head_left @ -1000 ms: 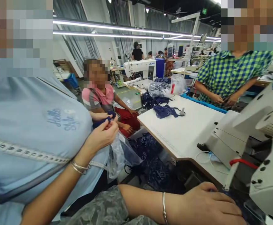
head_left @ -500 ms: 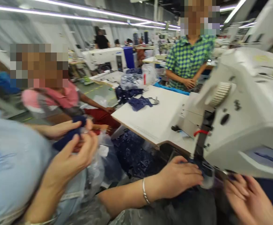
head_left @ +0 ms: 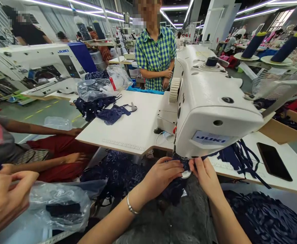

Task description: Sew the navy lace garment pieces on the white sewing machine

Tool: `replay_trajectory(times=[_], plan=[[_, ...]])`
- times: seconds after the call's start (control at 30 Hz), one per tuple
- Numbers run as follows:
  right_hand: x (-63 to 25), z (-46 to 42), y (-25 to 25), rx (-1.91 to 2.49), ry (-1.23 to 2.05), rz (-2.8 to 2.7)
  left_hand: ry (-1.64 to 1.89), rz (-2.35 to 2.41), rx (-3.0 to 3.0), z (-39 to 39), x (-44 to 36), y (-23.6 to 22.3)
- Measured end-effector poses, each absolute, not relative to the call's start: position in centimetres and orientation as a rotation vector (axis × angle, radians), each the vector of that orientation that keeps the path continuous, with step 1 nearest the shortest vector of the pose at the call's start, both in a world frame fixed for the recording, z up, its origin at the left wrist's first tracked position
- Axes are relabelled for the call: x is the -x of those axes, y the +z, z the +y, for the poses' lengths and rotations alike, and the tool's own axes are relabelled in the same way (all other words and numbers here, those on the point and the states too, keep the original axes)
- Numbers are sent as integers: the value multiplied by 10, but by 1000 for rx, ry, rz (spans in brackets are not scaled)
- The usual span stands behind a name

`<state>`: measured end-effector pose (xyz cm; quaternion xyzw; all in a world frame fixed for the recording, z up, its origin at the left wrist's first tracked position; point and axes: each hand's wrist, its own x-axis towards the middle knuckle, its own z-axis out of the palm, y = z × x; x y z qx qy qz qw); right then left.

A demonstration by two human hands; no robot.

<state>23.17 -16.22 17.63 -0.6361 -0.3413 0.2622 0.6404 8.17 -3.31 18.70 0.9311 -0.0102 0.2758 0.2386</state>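
My left hand [head_left: 162, 174], with a silver bracelet on the wrist, curls its fingers over a navy fabric piece [head_left: 173, 193] at the sewing machine's small work arm. Close on the right, my right hand [head_left: 203, 171] pinches the navy cloth with thumb and forefinger just below the machine head. The white JUKI sewing machine [head_left: 214, 101] stands over both hands and hides the needle area. Part of the fabric hangs down over the dark grey cloth on my lap.
A navy lace garment [head_left: 112, 113] lies on the white table [head_left: 138, 112], beside plastic-bagged pieces [head_left: 94, 88]. Navy straps [head_left: 240, 156] and a phone [head_left: 275, 161] are right. Navy fabric piles [head_left: 267, 213] lie below. A co-worker's hand [head_left: 8, 200] is at left; a person in checks stands behind.
The view has swung right and now takes in the phone, straps and thread cones. Both my hands stay at the machine. The co-worker's hands at left have shifted toward the frame edge.
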Motion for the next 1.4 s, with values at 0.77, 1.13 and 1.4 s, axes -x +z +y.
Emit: replay_trajectory(times=[0.77, 1.13, 1.4], plan=[[-249, -166, 153, 1565, 857, -690, 470, -123, -2684, -27, -81, 222], [-241, -162, 157, 1436, 841, -643, 324, -104, -2647, -25, -83, 223], [-244, -160, 159, 1439, 828, -684, 387, -48, -2654, -24, -85, 218]])
